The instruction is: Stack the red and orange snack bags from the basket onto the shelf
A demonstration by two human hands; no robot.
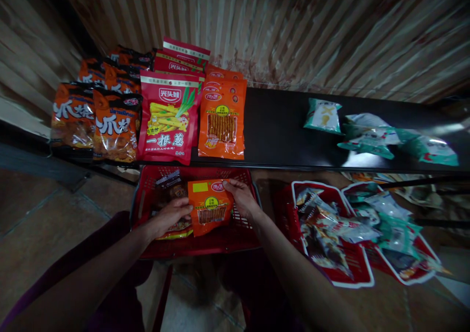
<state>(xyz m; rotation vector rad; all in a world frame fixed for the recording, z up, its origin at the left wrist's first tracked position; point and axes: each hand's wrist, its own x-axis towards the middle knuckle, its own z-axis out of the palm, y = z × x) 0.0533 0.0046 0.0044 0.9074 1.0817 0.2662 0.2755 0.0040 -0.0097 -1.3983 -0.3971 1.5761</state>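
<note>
An orange snack bag [211, 207] with a yellow label is held between my two hands over a red basket [235, 241]. My right hand [239, 195] pinches its upper right corner. At its left edge, my left hand [171, 217] has its fingers bent against the bag. A dark brown packet [173, 187] and a packet with a yellow edge [179, 233] lie in the basket, partly hidden by my left hand. Just behind the basket, upright orange bags [222, 121] stand on a black shelf [273, 136], beside large red bags [169, 119].
Black-and-orange bags [115, 131] stand at the shelf's left end. Green and white bags [323, 115] lie toward its right. Two more red baskets with white rims [369, 273], filled with packets, sit at the lower right. Corrugated sheeting [293, 33] rises behind the shelf.
</note>
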